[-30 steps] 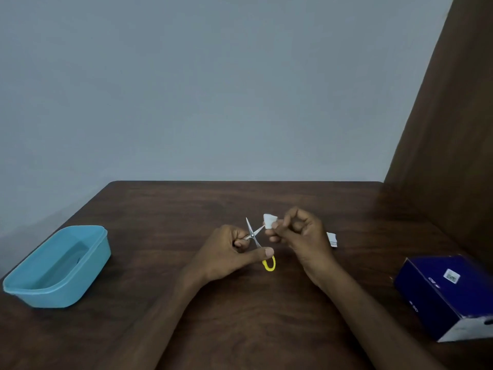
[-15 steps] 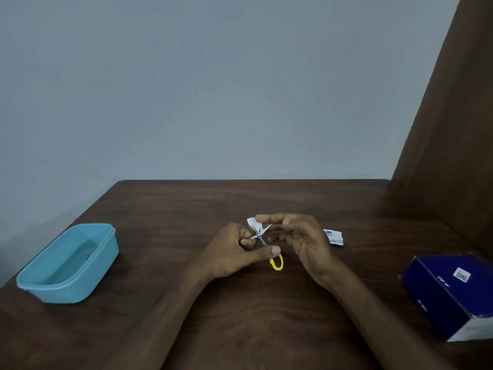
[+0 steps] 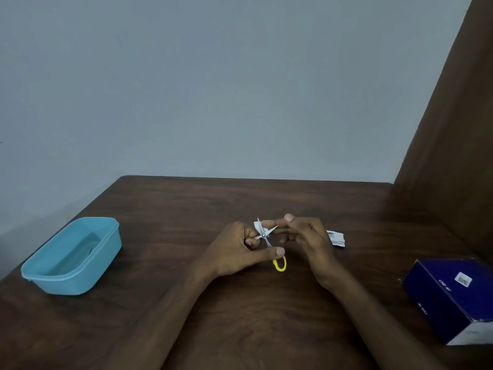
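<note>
Left hand: your fingers curl through the handles of the scissors, blades apart, centre frame.
Right hand: your fingers, nearly straight, pinch the white packet at their tips, against the open blades.
Done: a printed scrap lies on the worktop just right of that hand, likely a trimmed-off piece.
Left: this snip isn't closed yet.
Edges: blue tub at left, dark box at lower right, both well apart.

Shiny metal scissors with a yellow plastic loop, matt dark wood-grain table, smooth turquoise plastic tub at lower left, glossy cardboard box
</note>
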A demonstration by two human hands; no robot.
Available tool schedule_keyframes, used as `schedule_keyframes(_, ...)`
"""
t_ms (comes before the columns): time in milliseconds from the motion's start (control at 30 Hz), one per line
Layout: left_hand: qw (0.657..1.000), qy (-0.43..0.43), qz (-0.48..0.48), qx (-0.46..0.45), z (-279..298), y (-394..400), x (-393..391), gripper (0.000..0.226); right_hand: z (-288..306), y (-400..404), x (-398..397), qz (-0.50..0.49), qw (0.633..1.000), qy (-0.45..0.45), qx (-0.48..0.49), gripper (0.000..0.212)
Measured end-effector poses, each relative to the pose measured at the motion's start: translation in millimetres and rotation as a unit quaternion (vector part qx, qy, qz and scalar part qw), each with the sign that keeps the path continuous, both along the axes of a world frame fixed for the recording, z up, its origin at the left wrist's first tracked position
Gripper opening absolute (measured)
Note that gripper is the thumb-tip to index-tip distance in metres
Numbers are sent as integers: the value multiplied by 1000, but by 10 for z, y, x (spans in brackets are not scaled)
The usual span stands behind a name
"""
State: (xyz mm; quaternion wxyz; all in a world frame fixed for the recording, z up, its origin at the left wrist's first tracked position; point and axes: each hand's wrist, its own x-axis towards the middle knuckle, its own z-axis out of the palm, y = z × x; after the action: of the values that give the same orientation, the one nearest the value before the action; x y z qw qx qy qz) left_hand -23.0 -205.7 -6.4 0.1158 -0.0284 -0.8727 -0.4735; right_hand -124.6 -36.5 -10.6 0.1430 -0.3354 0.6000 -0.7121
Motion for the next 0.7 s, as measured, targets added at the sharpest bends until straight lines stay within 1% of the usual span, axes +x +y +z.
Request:
schedule_keyframes(33, 1000, 7, -8, 2, 27, 15, 15, 20, 8, -10, 20, 12, 1000, -10, -11, 40)
schedule_keyframes(100, 1000, 8, -13, -8, 36, 25, 16, 35, 29, -20, 33, 30, 999, -30, -33, 38)
schedule_keyframes(167, 1000, 4, 3, -15, 10, 15, 2, 60, 29, -31, 29, 49, 997, -37, -50, 39)
schedule_keyframes(200, 1000, -1, 10, -16, -3, 7, -6, 66, 27, -32, 32, 57, 996, -41, -59, 39)
schedule_keyframes(233, 1000, -8, 18, -18, -21, -2, -14, 69, 32, -36, 36, 63, 994, -50, -70, 39)
schedule_keyframes(300, 999, -22, 29, -21, -50, -7, -24, 73, 43, -46, 30, 61, 991, -76, -94, 48)
schedule_keyframes(367, 999, -25, 34, -19, -56, -5, -31, 75, 66, -45, 2, 19, 990, -96, -106, 47)
schedule_keyframes(433, 999, -13, 37, -18, -64, 0, -37, 77, 67, -16, -56, -53, 993, -82, -72, 46)
schedule_keyframes(500, 999, -7, 34, -13, -78, -15, -51, 77, 54, 17, -92, -75, 996, -44, -17, 54)
schedule_keyframes(600, 999, -5, 33, -11, -76, -23, -55, 76, 29, 27, -71, -40, 999, -24, 15, 62)
schedule_keyframes(700, 1000, 1, 24, -12, -75, -30, -56, 75, 25, -29, -12, 2, 999, -35, 7, 71)
